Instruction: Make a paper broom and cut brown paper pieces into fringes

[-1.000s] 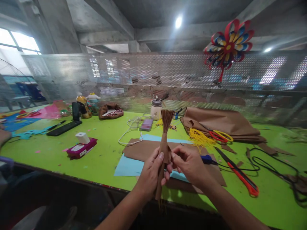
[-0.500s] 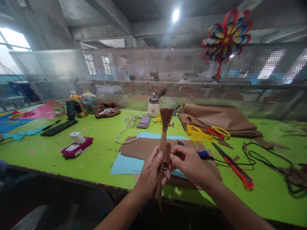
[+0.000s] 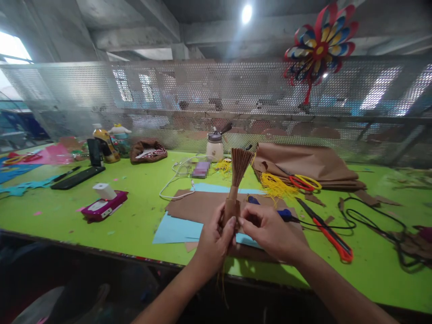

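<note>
A pleated brown paper piece [image 3: 240, 164] stands upright over the front of the table, its folds fanned out at the top and narrowing to a wrapped stem. My left hand [image 3: 216, 236] is closed round the lower stem, thumb in front. At the right side of the wrap, my right hand [image 3: 266, 227] pinches the paper's edge between thumb and fingers. Thin strands hang below my left hand. Behind the hands lie brown paper sheets [image 3: 192, 207] on light blue paper [image 3: 172, 229].
Right of the hands are a blue-handled corded tool [image 3: 285, 214], a red and black cutter [image 3: 329, 236], yellow strands [image 3: 278, 185], scissors [image 3: 305, 182] and folded brown material [image 3: 303, 164]. A magenta device [image 3: 105, 207] sits left; a jar [image 3: 215, 146] stands behind.
The pleated top has tilted to the right and its fan looks wider. My left hand has turned slightly, its thumb now lower on the wrap. The whole view has shifted a little.
</note>
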`<act>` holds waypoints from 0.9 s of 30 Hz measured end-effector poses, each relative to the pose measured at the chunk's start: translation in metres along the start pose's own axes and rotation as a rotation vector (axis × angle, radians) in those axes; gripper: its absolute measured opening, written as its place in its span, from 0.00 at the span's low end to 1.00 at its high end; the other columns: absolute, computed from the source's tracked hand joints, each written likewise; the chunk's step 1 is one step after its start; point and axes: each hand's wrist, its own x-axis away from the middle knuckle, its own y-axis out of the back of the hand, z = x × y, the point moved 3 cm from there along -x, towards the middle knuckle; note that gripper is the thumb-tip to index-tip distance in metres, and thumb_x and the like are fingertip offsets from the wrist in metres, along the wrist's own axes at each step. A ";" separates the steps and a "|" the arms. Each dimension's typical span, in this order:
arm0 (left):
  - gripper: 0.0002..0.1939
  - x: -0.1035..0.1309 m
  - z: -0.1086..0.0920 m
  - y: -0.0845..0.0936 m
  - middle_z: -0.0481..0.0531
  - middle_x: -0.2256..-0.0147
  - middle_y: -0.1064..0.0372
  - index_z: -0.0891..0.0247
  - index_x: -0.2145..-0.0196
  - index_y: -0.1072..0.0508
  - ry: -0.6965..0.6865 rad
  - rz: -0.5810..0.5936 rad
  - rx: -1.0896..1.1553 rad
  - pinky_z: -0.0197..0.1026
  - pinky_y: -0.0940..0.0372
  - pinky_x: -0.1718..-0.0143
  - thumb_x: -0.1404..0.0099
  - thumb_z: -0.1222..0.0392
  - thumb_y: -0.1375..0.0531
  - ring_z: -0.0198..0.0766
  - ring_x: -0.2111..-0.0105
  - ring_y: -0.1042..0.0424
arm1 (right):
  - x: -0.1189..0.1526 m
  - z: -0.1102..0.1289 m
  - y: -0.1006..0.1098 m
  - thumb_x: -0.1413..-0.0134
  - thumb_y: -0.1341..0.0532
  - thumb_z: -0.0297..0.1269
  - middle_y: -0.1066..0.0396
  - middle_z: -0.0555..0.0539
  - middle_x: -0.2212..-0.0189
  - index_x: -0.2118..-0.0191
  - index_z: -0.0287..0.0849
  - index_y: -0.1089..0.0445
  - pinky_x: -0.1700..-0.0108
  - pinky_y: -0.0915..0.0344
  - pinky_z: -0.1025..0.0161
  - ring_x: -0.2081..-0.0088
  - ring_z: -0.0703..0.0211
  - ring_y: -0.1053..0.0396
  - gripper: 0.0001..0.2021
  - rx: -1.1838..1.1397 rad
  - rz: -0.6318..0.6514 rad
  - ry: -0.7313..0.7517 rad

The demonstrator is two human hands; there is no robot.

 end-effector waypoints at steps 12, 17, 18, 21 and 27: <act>0.17 0.003 -0.002 -0.002 0.45 0.82 0.38 0.64 0.55 0.40 0.126 0.077 0.168 0.28 0.49 0.88 0.39 0.52 0.49 0.25 0.89 0.44 | -0.004 -0.011 0.006 0.54 0.44 0.32 0.45 0.57 0.86 0.79 0.41 0.41 0.79 0.49 0.69 0.83 0.70 0.47 0.07 -0.260 0.003 -0.103; 0.22 0.003 -0.002 -0.004 0.43 0.83 0.40 0.63 0.50 0.42 0.128 0.058 0.199 0.28 0.48 0.88 0.40 0.52 0.47 0.26 0.88 0.43 | -0.001 -0.011 0.007 0.54 0.43 0.32 0.45 0.56 0.85 0.79 0.40 0.41 0.78 0.49 0.69 0.82 0.70 0.47 0.07 -0.243 0.019 -0.102; 0.22 0.003 -0.002 -0.004 0.44 0.81 0.39 0.62 0.50 0.42 0.136 0.058 0.212 0.28 0.48 0.88 0.40 0.51 0.46 0.26 0.87 0.43 | -0.001 -0.012 0.008 0.54 0.43 0.32 0.45 0.56 0.85 0.79 0.40 0.41 0.78 0.49 0.70 0.82 0.70 0.47 0.07 -0.247 0.031 -0.098; 0.21 0.003 -0.001 -0.005 0.45 0.78 0.37 0.62 0.51 0.41 0.158 0.076 0.235 0.27 0.49 0.88 0.40 0.52 0.47 0.24 0.87 0.43 | -0.001 -0.019 0.008 0.53 0.43 0.33 0.46 0.57 0.85 0.78 0.40 0.41 0.79 0.50 0.70 0.82 0.71 0.48 0.08 -0.318 0.074 -0.080; 0.18 0.003 0.002 -0.004 0.44 0.79 0.39 0.62 0.53 0.40 0.161 0.081 0.240 0.26 0.51 0.88 0.39 0.53 0.48 0.23 0.87 0.46 | -0.004 -0.027 0.009 0.53 0.43 0.32 0.46 0.58 0.87 0.78 0.40 0.42 0.81 0.50 0.71 0.84 0.72 0.49 0.08 -0.424 0.093 -0.083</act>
